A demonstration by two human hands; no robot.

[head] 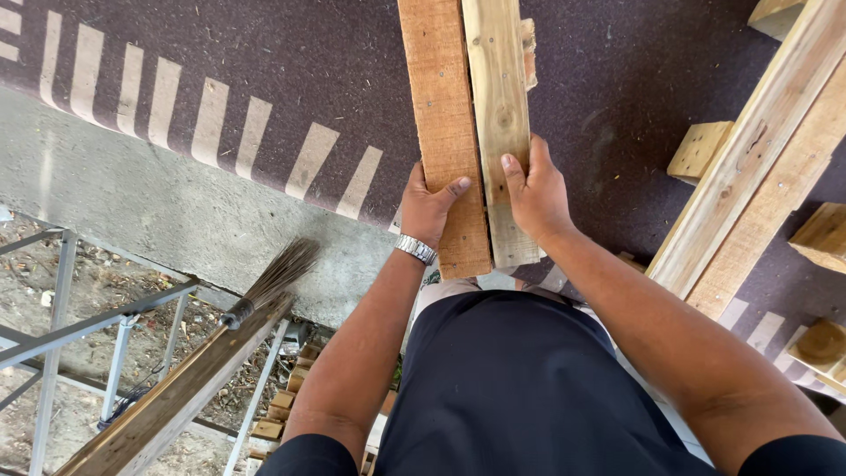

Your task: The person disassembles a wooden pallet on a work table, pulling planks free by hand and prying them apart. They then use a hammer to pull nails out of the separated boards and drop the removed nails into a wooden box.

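Two wooden planks lie side by side, running away from me over a dark purple carpet. The reddish-brown plank (443, 115) is on the left, and my left hand (429, 210) grips its near end, thumb on top. A watch sits on that wrist. The paler plank (499, 106) is on the right, and my right hand (535, 196) clasps its near end, thumb pressed on its face. The near ends of both planks reach just past my hands, above my dark clothing.
Long pale boards (758, 167) slant along the right, with wooden blocks (698, 150) beside them. The carpet (291, 79) has a pale striped border; bare concrete (150, 220) follows. A broom (264, 286), a dark plank (167, 397) and a metal frame (62, 326) lie lower left.
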